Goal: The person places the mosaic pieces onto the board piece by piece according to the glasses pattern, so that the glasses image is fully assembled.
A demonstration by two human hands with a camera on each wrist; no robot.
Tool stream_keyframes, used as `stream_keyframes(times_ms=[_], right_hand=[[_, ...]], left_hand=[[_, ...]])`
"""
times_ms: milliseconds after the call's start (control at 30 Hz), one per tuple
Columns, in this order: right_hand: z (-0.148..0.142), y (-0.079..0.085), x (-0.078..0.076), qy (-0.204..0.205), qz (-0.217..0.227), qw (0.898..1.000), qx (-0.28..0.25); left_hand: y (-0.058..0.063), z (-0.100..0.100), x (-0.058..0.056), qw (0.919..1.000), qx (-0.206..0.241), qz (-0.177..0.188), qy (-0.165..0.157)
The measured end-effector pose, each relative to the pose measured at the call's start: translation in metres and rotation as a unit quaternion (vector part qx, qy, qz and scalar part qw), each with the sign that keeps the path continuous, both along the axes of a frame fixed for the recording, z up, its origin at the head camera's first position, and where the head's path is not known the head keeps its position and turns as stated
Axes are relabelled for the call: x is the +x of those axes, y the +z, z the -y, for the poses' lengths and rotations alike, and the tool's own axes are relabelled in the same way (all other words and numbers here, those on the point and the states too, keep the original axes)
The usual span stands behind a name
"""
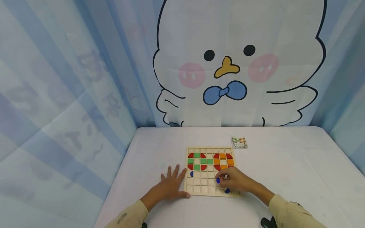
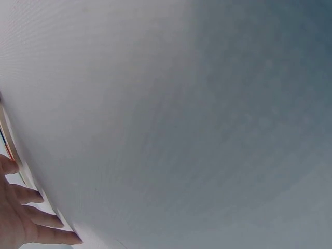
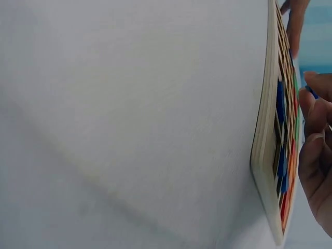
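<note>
On the table lies a wooden grid board (image 1: pixel 201 190), with red, green and orange tiles in its upper rows. My right hand (image 1: pixel 235 179) is over the board's lower right part and pinches a small blue tile (image 1: pixel 218 180) between thumb and fingertips. Beneath that hand another blue tile (image 1: pixel 227 190) sits near the board's front edge. A rounded blue tile (image 1: pixel 192 174) is in a left-hand cell. At the board's left side my left hand (image 1: pixel 171 186) rests with spread fingers, its thumb at the lower left corner. The right wrist view shows blue tiles (image 3: pixel 281 101) in the board, seen edge-on.
Behind the board's right corner lies a small pattern card (image 1: pixel 239 142). A white cloth covers the table (image 1: pixel 285 158). A curtain (image 1: pixel 222 114) printed with a cartoon bird hangs at the table's far edge.
</note>
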State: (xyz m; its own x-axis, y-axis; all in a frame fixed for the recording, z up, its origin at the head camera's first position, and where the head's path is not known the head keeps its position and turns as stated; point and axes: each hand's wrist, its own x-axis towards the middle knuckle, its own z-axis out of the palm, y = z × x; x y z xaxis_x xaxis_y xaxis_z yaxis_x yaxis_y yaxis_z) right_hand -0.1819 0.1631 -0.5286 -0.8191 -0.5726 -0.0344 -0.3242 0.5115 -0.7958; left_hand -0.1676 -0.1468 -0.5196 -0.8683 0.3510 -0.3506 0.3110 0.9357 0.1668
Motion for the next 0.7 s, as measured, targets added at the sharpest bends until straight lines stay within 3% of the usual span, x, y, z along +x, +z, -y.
stream_keyframes(times_ms=[300, 700], right_hand=[[0.049, 0.002, -0.007, 0.007, -0.048, 0.999, 0.015], [0.095, 0.002, -0.010, 0.005, -0.060, 0.997, 0.041]], left_hand=[[-0.001, -0.001, -0.001, 0.9999, 0.007, 0.011, 0.010], [0.000, 0.002, -0.002, 0.9999, 0.003, 0.007, -0.007]])
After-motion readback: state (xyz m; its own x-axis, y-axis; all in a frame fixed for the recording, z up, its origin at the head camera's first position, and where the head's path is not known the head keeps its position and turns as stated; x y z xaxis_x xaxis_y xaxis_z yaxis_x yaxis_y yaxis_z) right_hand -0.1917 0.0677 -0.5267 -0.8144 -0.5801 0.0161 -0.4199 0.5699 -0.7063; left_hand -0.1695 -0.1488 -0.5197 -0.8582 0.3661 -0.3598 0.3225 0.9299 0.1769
